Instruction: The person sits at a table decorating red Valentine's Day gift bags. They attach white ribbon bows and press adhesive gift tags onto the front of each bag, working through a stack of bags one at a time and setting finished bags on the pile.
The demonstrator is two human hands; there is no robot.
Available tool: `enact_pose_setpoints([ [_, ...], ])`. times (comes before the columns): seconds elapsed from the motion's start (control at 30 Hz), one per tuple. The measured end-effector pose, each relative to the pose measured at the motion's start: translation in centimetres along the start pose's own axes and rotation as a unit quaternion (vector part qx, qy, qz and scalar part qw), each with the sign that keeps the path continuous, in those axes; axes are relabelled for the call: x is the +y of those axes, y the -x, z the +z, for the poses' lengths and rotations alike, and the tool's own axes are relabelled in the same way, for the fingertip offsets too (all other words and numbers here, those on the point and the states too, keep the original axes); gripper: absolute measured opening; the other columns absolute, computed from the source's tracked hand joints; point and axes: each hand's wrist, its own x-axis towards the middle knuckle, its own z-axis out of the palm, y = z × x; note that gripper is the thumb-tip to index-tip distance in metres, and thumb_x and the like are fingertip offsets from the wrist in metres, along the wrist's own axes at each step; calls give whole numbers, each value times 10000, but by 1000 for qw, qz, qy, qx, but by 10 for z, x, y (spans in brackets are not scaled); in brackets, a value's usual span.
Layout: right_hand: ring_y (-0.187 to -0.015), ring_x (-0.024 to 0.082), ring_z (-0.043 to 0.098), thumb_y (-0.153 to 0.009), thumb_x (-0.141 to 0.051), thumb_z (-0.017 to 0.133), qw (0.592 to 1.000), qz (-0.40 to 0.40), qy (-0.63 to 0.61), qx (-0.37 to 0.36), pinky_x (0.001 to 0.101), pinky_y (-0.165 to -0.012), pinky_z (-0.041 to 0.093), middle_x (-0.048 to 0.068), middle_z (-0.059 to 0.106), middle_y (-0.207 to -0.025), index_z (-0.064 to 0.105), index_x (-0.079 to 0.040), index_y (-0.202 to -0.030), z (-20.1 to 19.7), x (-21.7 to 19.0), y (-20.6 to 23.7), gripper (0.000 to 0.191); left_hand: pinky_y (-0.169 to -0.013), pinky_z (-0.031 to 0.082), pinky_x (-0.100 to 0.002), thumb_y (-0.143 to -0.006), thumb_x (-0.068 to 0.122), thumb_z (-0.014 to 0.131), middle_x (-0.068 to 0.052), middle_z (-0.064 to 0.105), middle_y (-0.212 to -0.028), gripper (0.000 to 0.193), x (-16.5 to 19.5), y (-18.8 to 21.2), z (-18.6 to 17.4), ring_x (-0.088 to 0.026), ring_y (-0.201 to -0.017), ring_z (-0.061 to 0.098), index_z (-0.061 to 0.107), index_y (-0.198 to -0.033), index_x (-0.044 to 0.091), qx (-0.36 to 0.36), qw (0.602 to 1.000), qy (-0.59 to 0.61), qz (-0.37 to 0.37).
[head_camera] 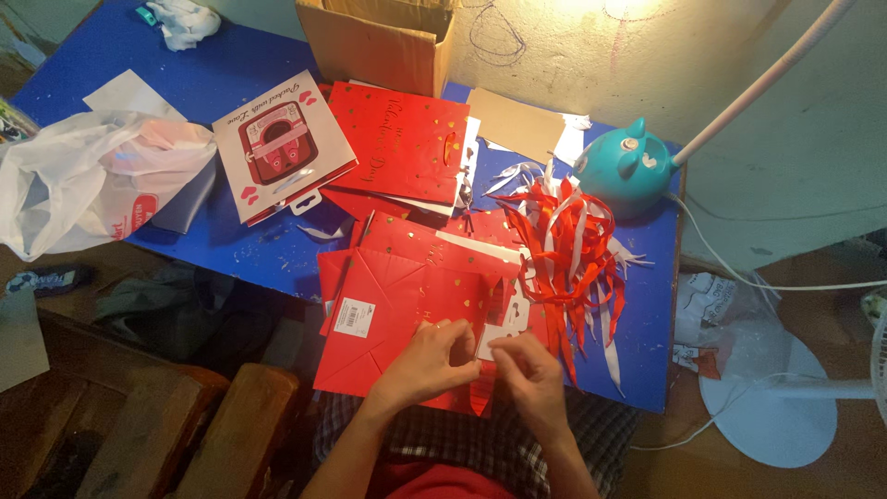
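A flat red paper gift bag [388, 305] with small gold hearts and a white sticker lies at the near edge of the blue table [231, 74]. My left hand [430, 360] rests on the bag's lower right part, fingers curled at its white die-cut handle end [504, 319]. Close beside it, my right hand [528, 370] pinches a red ribbon end [480, 395] at the same spot. A heap of red and white ribbons [568, 245] lies just right of the bag.
More flat red bags [402, 143] and a white bag with a red picture [277, 148] lie behind. A cardboard box [379, 37], a white plastic bag [83, 180], a teal lamp base [624, 166] and a fan base [771, 407] on the floor surround the work area.
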Motion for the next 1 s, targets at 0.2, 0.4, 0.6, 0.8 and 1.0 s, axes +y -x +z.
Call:
enact_pose_setpoints([
  [0.2,-835,64,719,-974,-97,658,989,-110,49,92,248,-710,603,41,786,-978,756,-47,-1090,-22,-20,-23,159,-764,527,-407,-775,295,733,-119,657,-803,276,6,1,-1,-279,-795,661,629,-854,52,10,1000,6,-12],
  [0.4,-943,121,714,-979,-84,667,992,-54,38,108,294,-707,543,94,780,-1093,742,-40,-1183,-34,-69,-72,222,-770,523,-404,-775,279,718,-118,656,-818,262,5,1,-2,-278,-807,649,621,-855,49,-1,1000,18,-17],
  [0.6,-1279,314,612,-956,-3,672,907,-315,244,141,412,-1070,463,182,649,-1359,621,28,-1345,-38,-100,-91,393,-778,523,-403,-781,285,716,-115,654,-818,267,3,1,-2,-275,-812,651,615,-856,49,4,1000,21,0],
  [0.8,-1259,299,634,-901,71,603,834,-409,370,21,447,-1147,451,101,702,-1197,706,-83,-1119,-26,-75,-51,286,-723,535,-395,-782,247,717,-115,653,-791,247,1,2,-1,-265,-770,654,610,-843,33,13,999,37,8],
  [1.0,-1373,301,525,-793,56,628,840,-368,390,-79,513,-1196,346,96,645,-1355,673,-79,-1184,-15,-48,-21,416,-630,520,-331,-810,182,699,-84,635,-727,215,-1,4,0,-174,-670,630,577,-876,17,14,994,103,-40],
])
